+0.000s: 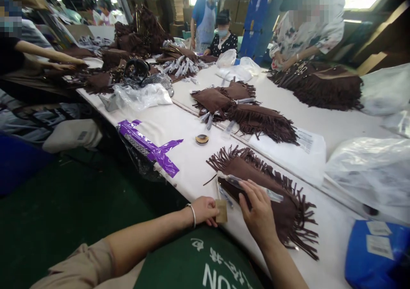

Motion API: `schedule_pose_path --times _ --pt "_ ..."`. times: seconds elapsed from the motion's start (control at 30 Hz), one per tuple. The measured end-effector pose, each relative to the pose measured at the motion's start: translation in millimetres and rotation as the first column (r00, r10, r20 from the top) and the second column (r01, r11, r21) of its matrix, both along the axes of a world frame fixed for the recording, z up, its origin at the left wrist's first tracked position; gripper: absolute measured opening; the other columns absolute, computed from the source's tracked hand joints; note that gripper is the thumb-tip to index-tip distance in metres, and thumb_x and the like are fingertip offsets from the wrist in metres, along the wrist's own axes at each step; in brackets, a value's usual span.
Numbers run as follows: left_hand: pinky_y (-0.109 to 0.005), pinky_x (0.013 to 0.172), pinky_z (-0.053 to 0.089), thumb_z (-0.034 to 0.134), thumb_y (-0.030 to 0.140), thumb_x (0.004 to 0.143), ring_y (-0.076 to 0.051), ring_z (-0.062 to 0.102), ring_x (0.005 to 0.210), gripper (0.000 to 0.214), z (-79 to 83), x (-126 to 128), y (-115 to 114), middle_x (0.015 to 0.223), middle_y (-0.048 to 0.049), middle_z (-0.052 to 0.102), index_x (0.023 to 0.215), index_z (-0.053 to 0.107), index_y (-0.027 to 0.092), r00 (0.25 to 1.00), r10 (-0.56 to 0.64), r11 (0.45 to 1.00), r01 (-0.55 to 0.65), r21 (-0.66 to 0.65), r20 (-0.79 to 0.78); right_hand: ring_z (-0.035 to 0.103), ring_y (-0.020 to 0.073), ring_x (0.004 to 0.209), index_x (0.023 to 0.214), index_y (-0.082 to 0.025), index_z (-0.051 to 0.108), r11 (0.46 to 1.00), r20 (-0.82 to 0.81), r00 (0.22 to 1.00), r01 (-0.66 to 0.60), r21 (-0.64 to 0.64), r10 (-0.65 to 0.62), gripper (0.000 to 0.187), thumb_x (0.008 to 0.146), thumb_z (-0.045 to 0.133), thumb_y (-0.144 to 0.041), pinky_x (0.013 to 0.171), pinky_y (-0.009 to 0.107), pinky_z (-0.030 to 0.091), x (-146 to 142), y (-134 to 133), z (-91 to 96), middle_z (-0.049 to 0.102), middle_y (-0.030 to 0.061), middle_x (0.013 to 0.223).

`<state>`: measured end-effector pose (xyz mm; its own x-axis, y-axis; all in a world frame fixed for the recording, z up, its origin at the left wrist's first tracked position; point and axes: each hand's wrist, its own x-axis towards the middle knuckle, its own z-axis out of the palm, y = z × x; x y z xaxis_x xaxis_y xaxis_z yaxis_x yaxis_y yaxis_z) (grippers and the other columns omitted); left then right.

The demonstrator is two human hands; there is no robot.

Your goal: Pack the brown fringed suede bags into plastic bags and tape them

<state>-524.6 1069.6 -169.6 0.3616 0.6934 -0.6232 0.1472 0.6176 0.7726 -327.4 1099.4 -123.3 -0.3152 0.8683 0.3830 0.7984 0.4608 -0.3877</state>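
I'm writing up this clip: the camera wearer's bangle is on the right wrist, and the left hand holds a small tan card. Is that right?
No: the bangle is on the left wrist, not the right, as the head view shows. The left hand does hold the small tan card.

One left hand (203, 210) and one right hand (258, 214) are at the near table edge, with one silver bangle (192, 215) on the left wrist. They are at one tan card tag (221, 211), one clear plastic sleeve (250, 185) and one fringed brown suede bag (265, 203). Farther along the white table (192, 169) lie three fringed brown suede pieces (259, 124), one small round container (202, 139) and one purple-taped black bag (149, 145), with five co-workers (205, 24) around the far and left sides.
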Motion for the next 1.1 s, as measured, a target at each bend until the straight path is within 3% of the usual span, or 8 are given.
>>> schedule_pose_path --times 0.1,0.2,0.43,0.57,0.73,0.87,1.0,1.1 --pt "-0.022 0.049 0.046 0.065 0.037 0.068 -0.016 0.065 0.056 0.029 4.6 -23 7 0.059 -0.0017 0.065 0.076 0.049 0.015 0.995 0.057 0.997 -0.053 0.063 -0.077 0.038 0.0277 0.124 0.132 -0.020 0.041 0.995 0.138 0.986 0.097 -0.001 -0.096 0.045 0.087 0.047 -0.027 0.105 0.053 0.022 15 11 -9.5 0.052 0.0098 0.127" --pt "-0.024 0.052 0.047 0.062 0.037 0.071 -0.015 0.063 0.054 0.028 11.6 -51 22 0.061 -0.0018 0.065 0.083 0.053 0.014 0.983 0.130 0.981 -0.109 0.162 -0.130 0.053 0.0267 0.102 0.117 -0.020 0.055 0.988 0.219 0.974 0.094 -0.125 -0.065 0.032 0.086 0.048 -0.026 0.093 0.047 0.035 21 14 -4.4 0.062 0.0090 0.103" --pt "-0.023 0.058 0.046 0.060 0.031 0.070 -0.014 0.061 0.063 0.020 38.7 -89 79 0.067 -0.0012 0.065 0.081 0.059 0.014 0.922 0.303 0.815 -0.119 0.567 -0.241 0.058 0.0172 0.090 0.111 -0.025 0.056 0.884 -0.106 0.989 -0.140 -0.445 0.103 0.025 0.087 0.049 -0.028 0.080 0.028 0.046 -35 -25 3.7 0.059 0.0033 0.100" --pt "-0.020 0.055 0.042 0.058 0.027 0.074 -0.012 0.057 0.060 0.024 59.7 -65 113 0.065 0.0013 0.061 0.093 0.063 0.014 0.924 0.291 0.751 -0.060 0.657 -0.248 0.057 0.0211 0.092 0.113 -0.025 0.058 0.885 0.032 0.979 -0.166 -0.435 0.199 0.028 0.088 0.045 -0.022 0.082 0.034 0.046 -33 -32 -20.7 0.060 0.0051 0.095" --pt "-0.019 0.051 0.042 0.055 0.025 0.077 -0.010 0.057 0.054 0.025 57.5 8 124 0.064 0.0009 0.062 0.097 0.063 0.014 0.971 0.089 0.825 0.054 0.562 -0.224 0.055 0.0228 0.095 0.118 -0.026 0.056 0.923 0.041 0.992 -0.098 -0.371 0.122 0.031 0.090 0.045 -0.028 0.084 0.039 0.047 8 -36 -36.6 0.060 0.0069 0.101" --pt "-0.020 0.051 0.042 0.049 0.050 0.082 -0.011 0.059 0.052 0.040 42.7 50 110 0.073 -0.0040 0.068 0.087 0.065 0.013 0.971 -0.075 0.838 0.185 0.513 -0.227 0.052 0.0214 0.108 0.121 -0.025 0.053 0.951 -0.162 0.983 0.031 -0.307 -0.084 0.034 0.090 0.046 -0.036 0.095 0.039 0.043 26 -38 -23.0 0.057 0.0070 0.116" --pt "-0.021 0.054 0.043 0.029 0.061 0.087 -0.013 0.062 0.058 0.059 40.2 57 99 0.081 -0.0050 0.069 0.102 0.063 0.014 0.966 -0.174 0.823 0.249 0.511 -0.190 0.051 0.0205 0.111 0.122 -0.024 0.053 0.961 -0.306 0.925 0.159 -0.225 -0.224 0.035 0.090 0.045 -0.034 0.100 0.042 0.039 27 -25 1.5 0.057 0.0065 0.120" --pt "-0.023 0.062 0.045 0.024 0.055 0.091 -0.014 0.063 0.068 0.057 45.8 60 88 0.083 -0.0052 0.069 0.105 0.063 0.015 0.941 -0.207 0.735 0.330 0.593 -0.267 0.052 0.0203 0.112 0.121 -0.023 0.053 0.952 -0.422 0.856 0.239 -0.192 -0.300 0.034 0.089 0.046 -0.033 0.101 0.042 0.039 25 -12 17.8 0.057 0.0061 0.121"
